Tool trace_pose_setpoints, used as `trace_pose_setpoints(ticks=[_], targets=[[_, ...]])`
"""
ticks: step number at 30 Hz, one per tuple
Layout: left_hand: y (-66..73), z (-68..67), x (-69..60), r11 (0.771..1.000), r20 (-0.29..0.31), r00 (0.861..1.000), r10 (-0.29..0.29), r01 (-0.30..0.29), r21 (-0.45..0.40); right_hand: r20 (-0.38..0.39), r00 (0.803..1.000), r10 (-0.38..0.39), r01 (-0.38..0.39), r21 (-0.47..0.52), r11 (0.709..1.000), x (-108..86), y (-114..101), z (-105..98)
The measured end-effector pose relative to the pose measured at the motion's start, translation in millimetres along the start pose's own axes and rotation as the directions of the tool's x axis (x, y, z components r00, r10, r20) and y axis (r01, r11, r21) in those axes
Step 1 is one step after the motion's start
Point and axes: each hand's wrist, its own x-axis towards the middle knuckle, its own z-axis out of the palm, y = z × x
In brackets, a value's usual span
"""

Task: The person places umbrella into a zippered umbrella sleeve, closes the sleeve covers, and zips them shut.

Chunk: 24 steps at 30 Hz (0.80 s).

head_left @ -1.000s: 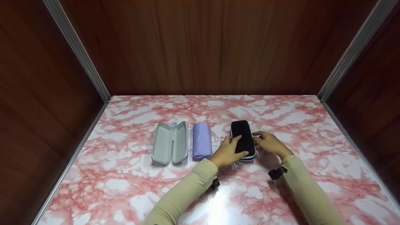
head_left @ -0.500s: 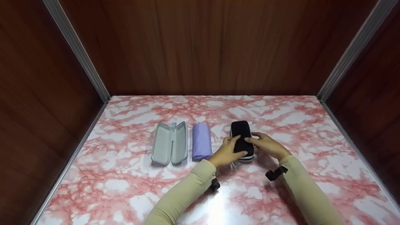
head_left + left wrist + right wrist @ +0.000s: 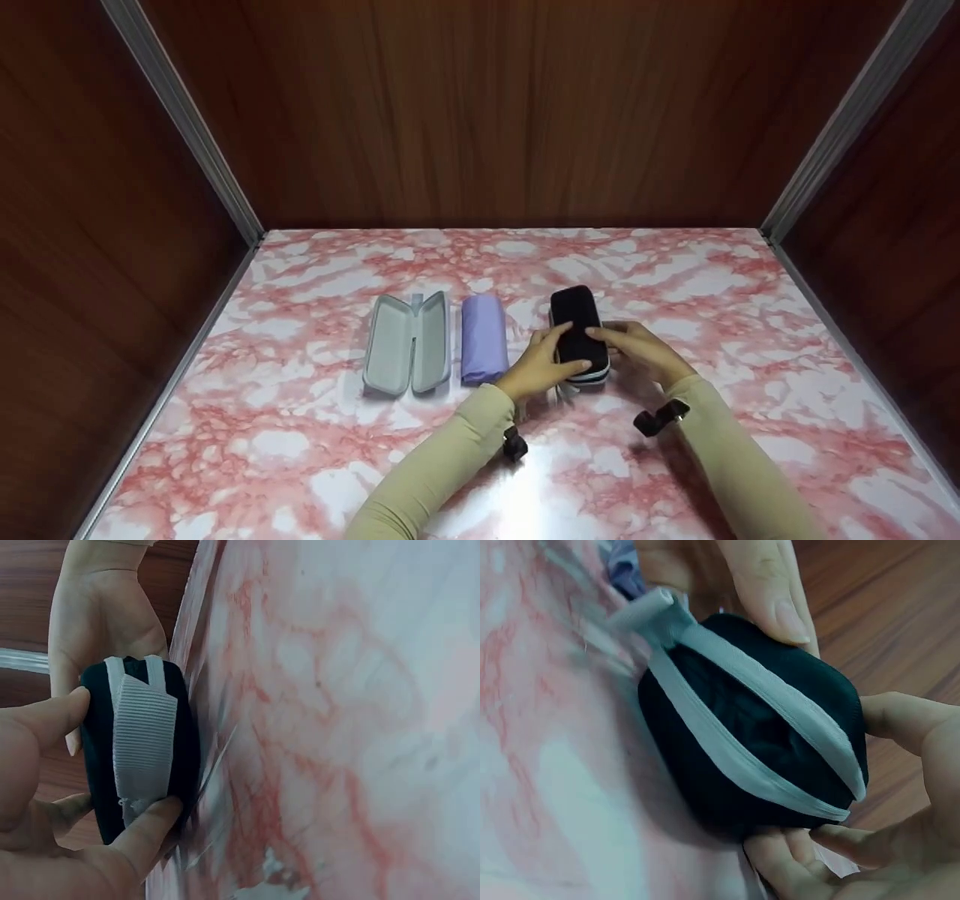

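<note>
A black zip case (image 3: 579, 322) with pale grey trim lies on the right half of the table in the head view, its near end towards me. My left hand (image 3: 536, 367) grips its left side and near end, thumb on top. From the right, my right hand (image 3: 641, 349) holds the opposite edge, thumb on top and fingers lower down the side. The right wrist view shows a gap between the two trim bands (image 3: 735, 757), with a dark inside. At the end facing the left wrist camera is a ribbed grey fabric tab (image 3: 146, 735).
Left of the hands lies a lilac fabric-like roll (image 3: 484, 337). Beyond it, a pale grey hard case (image 3: 391, 341) stands open like a book. Brown wood panels (image 3: 480, 112) enclose the back and sides of the red-and-white marbled table (image 3: 300, 465).
My right hand has brought its thumb onto the case's top and taken hold of its right edge. The case has turned slightly, its far end shifting left. My left hand has moved slightly left.
</note>
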Motion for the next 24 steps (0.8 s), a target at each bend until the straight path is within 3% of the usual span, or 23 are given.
trace_pose_setpoints(ticks=[6, 12, 17, 24], targets=[[1.7, 1.9, 0.4, 1.0, -0.032, 0.999, -0.013, 0.013, -0.013, -0.034, 0.998, 0.047, -0.045, 0.045, 0.998, -1.0, -1.4, 3.8], [8.4, -1.5, -0.1, 1.0, -0.045, 0.999, -0.009, 0.008, -0.025, -0.024, 1.0, -0.008, 0.011, 0.136, 0.991, 1.1, -2.8, 6.1], [13.9, -8.2, -2.7, 0.999, -0.042, 0.999, 0.026, -0.025, 0.032, -0.005, 0.998, -0.067, 0.067, 0.131, 0.989, 3.9, 5.0, -0.2], [16.8, -19.9, -5.1, 0.988, 0.005, 0.993, 0.116, -0.116, 0.101, -0.013, 0.996, -0.087, 0.087, 0.254, 0.963, 4.2, 5.1, -2.0]])
